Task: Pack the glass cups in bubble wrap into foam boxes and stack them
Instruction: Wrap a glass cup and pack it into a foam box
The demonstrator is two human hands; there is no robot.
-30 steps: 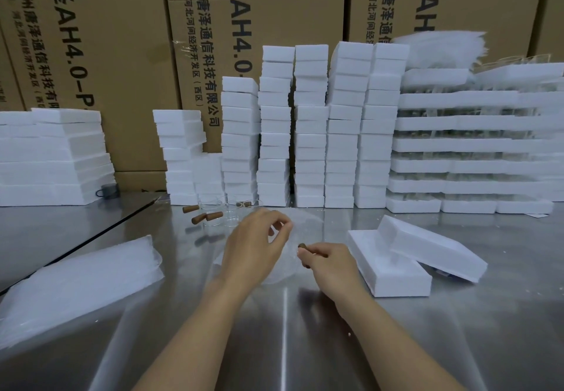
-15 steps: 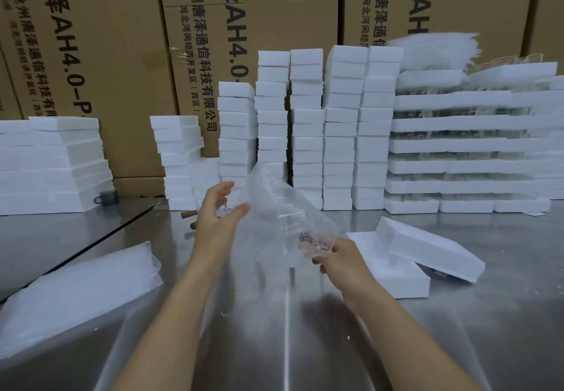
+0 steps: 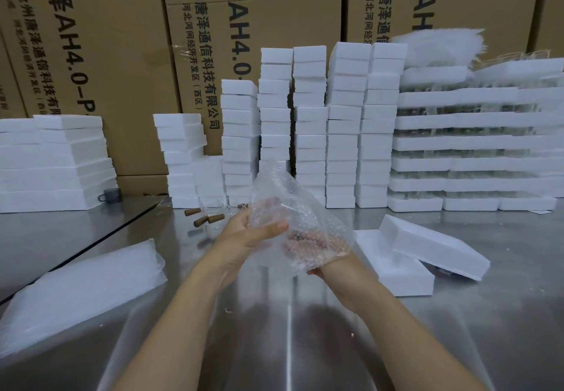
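Wrapping step, by the look of it, not yet boxing. Bubble wrap [image 3: 293, 204] held up at the centre of the frame, clear of the counter [image 3: 305, 348], bunched into a loose cone between both hands. Gripped on its left side by the left hand [image 3: 244, 235]: thumb laid across the front of the sheet, the other fingers tucked behind it and mostly out of sight. Carried from beneath by the right hand [image 3: 334, 270], set at the lower edge of the bundle; fingers veiled by the plastic, showing only as a pinkish blur, so impossible to say whether curled or spread. No clear sight of a glass cup inside either — probably there, judging by the bulk, but not to be sworn to. Just right of the hands, flat on the counter, an open foam box [image 3: 393, 274] with its lid [image 3: 439, 250] propped aslant over its right side. Next move, most likely: finishing the roll, folding the loose upper corner down, then lowering the bundle into that box. Calls for a snug hold — no slack for the wrap to spring open — and a short carry to the right. Farther back, left of centre, a few loose cups [image 3: 210, 219] with brown cork-like ends, lying at the foot of the stacked foam boxes [image 3: 308, 128].
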